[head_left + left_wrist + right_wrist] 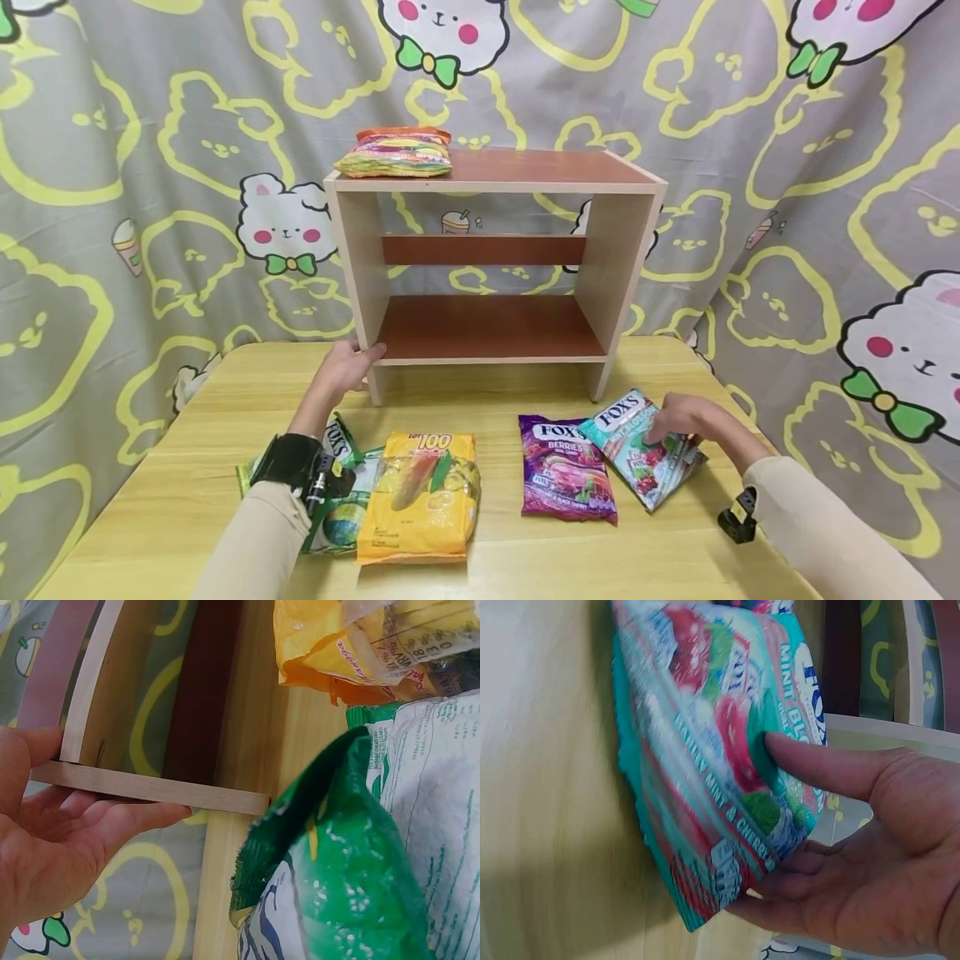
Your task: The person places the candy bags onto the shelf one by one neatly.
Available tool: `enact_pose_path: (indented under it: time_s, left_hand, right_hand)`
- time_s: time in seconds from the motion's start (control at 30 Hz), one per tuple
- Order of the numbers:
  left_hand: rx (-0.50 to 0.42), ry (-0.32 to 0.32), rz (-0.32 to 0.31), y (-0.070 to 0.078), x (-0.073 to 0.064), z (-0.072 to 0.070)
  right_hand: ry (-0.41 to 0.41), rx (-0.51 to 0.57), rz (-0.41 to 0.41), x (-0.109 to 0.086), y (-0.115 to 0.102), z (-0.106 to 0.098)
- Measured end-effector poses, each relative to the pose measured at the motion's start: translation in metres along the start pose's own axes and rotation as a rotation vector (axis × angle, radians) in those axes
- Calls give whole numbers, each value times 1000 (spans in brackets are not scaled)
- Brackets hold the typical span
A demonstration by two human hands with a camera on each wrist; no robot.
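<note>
My left hand (347,367) grips the lower left side panel of a small wooden shelf (491,327), thumb on the inner side and fingers along the outside. In the left wrist view the fingers lie against the panel's outer face. With thumb on the front and fingers behind, my right hand (885,825) holds a teal Fox's mint candy bag (727,742). That bag is tilted, its lower part raised off the table in the right wrist view. Beside it lies a purple Fox's berries candy bag (566,471), partly overlapped by the teal one in the head view.
A yellow mango candy bag (420,500) lies at front left, next to green candy bags (341,525) below my left forearm. An orange and yellow candy packet (397,154) rests on the shelf's top left. Behind the wooden table (495,558) hangs a patterned curtain (202,167).
</note>
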State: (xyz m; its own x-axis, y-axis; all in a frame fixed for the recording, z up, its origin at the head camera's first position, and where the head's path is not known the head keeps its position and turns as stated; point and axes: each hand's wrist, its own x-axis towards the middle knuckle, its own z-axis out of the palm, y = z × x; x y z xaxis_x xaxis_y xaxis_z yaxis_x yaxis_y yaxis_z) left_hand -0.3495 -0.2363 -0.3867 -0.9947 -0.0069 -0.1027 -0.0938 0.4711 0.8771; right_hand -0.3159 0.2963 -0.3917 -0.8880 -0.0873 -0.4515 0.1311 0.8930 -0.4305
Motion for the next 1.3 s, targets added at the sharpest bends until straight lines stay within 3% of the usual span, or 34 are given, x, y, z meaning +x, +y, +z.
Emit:
enact_pose_path:
  time_s: [0.17, 0.53, 0.7, 0.83, 1.17, 1.3]
  left_hand:
    - [6, 5, -3, 1, -1, 0]
    - [-10, 7, -1, 1, -1, 0]
    - [-10, 7, -1, 0, -1, 0]
    - [-6, 11, 14, 0, -2, 0]
    - [-3, 21, 24, 0, -2, -1]
    - [-6, 23, 28, 1, -3, 0]
  right_hand:
    - [18, 18, -32, -6, 1, -2]
    - [44, -57, -133, -21, -14, -19]
    - [110, -39, -182, -28, -23, -20]
    - [140, -85, -206, -33, -31, -19]
    - [123, -188, -225, -43, -47, -21]
    - [102, -163, -220, -45, -45, -22]
